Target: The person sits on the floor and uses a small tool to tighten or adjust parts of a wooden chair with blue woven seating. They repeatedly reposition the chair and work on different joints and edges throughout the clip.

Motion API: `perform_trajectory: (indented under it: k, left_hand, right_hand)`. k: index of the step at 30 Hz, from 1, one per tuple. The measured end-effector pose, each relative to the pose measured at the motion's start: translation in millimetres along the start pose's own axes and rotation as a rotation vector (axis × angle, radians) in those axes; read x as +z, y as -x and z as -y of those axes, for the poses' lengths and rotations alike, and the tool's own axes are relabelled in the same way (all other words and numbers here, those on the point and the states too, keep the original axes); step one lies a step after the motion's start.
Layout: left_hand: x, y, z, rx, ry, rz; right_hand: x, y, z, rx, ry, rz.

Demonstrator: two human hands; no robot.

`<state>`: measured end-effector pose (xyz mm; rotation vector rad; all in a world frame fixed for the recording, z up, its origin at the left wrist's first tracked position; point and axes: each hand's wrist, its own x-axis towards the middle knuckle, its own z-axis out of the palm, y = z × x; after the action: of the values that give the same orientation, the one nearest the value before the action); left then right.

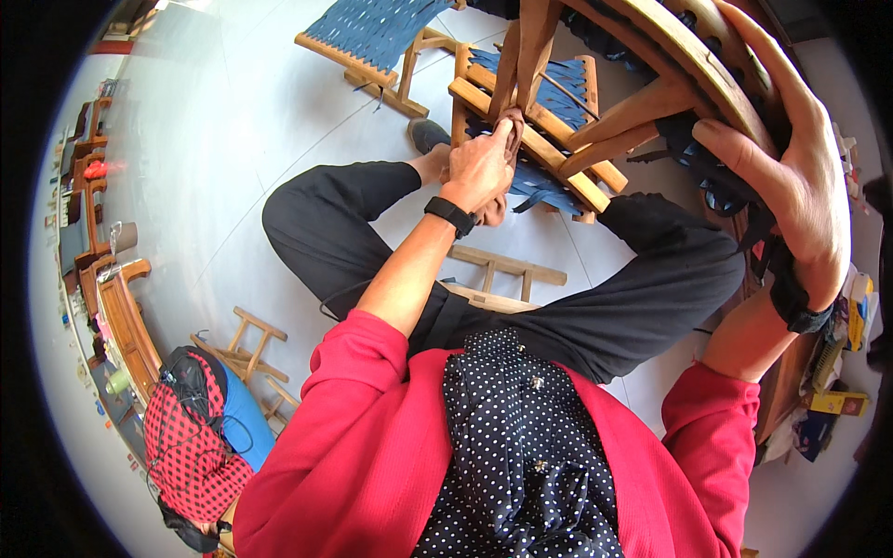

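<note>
A wooden folding stool (642, 121) is held tilted up in front of me, its legs pointing down and left. My right hand (781, 172) grips its wooden edge at the upper right, thumb on the near side and fingers over the far side. My left hand (479, 172) is closed around what looks like a brown rag (513, 135), pressed near the lower end of the stool's legs (527, 60). Directly beneath lies another wooden stool with a blue woven seat (549, 186). Dark blue strips (712, 167) hang below my right hand.
Another blue woven stool (372, 37) stands at the far left. A small wooden frame (507, 270) lies between my legs, and more wooden stools (246, 344) are at the left. A red-and-black checked item (191, 437) sits at lower left. Cabinets and boxes (837, 402) line the sides.
</note>
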<state>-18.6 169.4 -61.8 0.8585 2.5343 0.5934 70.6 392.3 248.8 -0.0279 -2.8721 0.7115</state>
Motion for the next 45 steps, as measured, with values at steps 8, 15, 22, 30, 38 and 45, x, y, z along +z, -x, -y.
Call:
perform_trajectory:
  k: [8,15,22,30,38,45]
  left_hand:
    - [2,12,-3,-0.051,0.012,-0.014]
    - [7,-5,-1,-0.041,0.062,0.017]
    - [38,15,-50,0.069,0.143,0.244]
    - [38,29,-23,0.192,0.172,0.145]
    - [24,12,-38,0.185,0.323,0.242]
    - [36,25,-37,0.244,-0.024,0.002]
  right_hand:
    - [1,0,0,0.003,-0.006,-0.001]
    - [1,2,0,0.004,-0.006,-0.005]
    - [0,3,-1,0.011,-0.006,-0.008]
    - [-1,6,0,0.015,-0.004,-0.013]
    - [-1,7,1,0.007,0.009,-0.014]
    - [0,7,4,-0.002,0.019,-0.018]
